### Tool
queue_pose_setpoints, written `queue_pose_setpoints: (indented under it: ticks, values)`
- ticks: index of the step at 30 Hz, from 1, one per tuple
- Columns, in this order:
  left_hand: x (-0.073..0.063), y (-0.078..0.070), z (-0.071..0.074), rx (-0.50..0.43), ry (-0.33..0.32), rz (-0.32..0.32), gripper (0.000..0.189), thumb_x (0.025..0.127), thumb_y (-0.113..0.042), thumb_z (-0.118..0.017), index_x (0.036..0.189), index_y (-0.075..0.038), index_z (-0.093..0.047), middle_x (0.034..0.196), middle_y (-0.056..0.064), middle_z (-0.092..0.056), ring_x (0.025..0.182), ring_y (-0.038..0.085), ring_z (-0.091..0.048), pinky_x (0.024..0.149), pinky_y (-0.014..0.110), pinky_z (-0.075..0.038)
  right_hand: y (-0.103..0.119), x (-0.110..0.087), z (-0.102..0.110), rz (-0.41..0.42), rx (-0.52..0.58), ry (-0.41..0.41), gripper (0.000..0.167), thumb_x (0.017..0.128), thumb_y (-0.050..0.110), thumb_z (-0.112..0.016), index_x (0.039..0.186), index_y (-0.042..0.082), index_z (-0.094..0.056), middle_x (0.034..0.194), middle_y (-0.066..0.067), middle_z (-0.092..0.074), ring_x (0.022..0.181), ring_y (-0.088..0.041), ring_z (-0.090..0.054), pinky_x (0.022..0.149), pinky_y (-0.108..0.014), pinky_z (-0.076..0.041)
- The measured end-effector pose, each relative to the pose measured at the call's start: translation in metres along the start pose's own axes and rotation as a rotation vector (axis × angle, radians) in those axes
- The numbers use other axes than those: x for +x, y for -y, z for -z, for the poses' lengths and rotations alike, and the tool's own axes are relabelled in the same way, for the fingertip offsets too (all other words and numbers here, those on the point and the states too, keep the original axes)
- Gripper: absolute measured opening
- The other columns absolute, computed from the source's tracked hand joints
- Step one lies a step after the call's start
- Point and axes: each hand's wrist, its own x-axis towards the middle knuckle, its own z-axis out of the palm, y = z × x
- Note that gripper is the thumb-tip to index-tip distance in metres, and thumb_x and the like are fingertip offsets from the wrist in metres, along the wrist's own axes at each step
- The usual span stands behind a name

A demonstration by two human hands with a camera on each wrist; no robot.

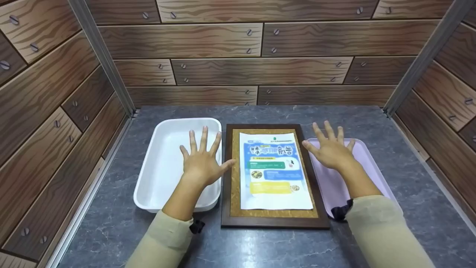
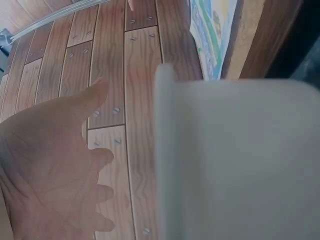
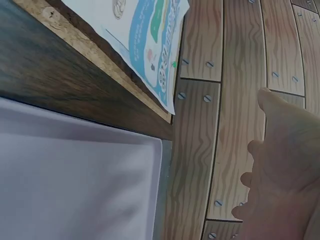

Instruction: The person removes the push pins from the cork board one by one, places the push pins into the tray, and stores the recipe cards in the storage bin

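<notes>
Far left: white rectangular plastic tray (image 1: 163,163), under and to the outside of the left hand (image 1: 202,162). That hand is held over it, palm down, fingers straight and spread, gripping nothing; the thumb overlaps the board's edge in the head view, contact looks unlikely. Between the hands: brown wood-framed cork board (image 1: 275,222) with a colourful printed paper sheet (image 1: 274,171) flat on it. Right hand (image 1: 331,149): also spread, holding nothing, above the far inner end of the shallow lilac rectangular tray (image 1: 336,182), which runs back beneath that wrist. Step reads as hands-free, neither tray nor sheet being handled. My take: any pick-up calls for lowering a hand and closing fingers on a rim or paper edge.
</notes>
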Motion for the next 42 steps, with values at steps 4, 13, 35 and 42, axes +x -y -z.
queue_pose_setpoints:
  ticks: [4,13,35,42]
  values:
    - [-0.002,-0.005,-0.008,0.003,-0.015,-0.038,0.098,0.099,-0.084,-0.044,0.175,-0.036,-0.007,0.185,0.009,0.008,0.168,0.051,0.009,0.129,0.08,-0.014,-0.004,0.003,-0.007,0.0,0.036,-0.01,0.1,0.101,0.086,-0.026,0.176,0.026,0.004,0.181,-0.02,0.018,0.16,-0.063,0.021,0.114,-0.092,0.015]
    - [-0.014,-0.014,-0.027,-0.086,0.009,-0.146,0.115,0.09,-0.082,-0.065,0.176,-0.034,-0.006,0.185,0.014,-0.004,0.168,0.051,-0.007,0.131,0.075,-0.019,0.001,0.012,-0.026,0.0,0.064,-0.012,0.102,0.101,0.085,-0.033,0.176,0.024,0.0,0.183,-0.021,0.008,0.162,-0.063,0.012,0.12,-0.089,0.008]
    - [-0.022,-0.045,-0.054,-0.51,-0.007,-0.303,0.112,0.092,-0.039,-0.088,0.173,-0.007,-0.018,0.179,0.025,-0.02,0.16,0.053,-0.032,0.127,0.063,-0.039,0.014,0.032,-0.05,0.157,0.192,-0.095,0.098,0.104,0.05,-0.069,0.176,0.017,-0.011,0.18,-0.025,-0.014,0.164,-0.056,-0.015,0.129,-0.079,-0.011]
    - [-0.024,-0.052,-0.064,-0.636,0.073,-0.312,0.129,0.079,-0.031,-0.099,0.176,-0.019,-0.013,0.18,0.029,-0.006,0.158,0.063,-0.025,0.118,0.071,-0.045,0.008,0.041,-0.059,0.195,0.376,-0.044,0.099,0.104,0.039,-0.073,0.176,0.016,-0.009,0.18,-0.028,-0.008,0.164,-0.057,-0.014,0.128,-0.077,-0.021]
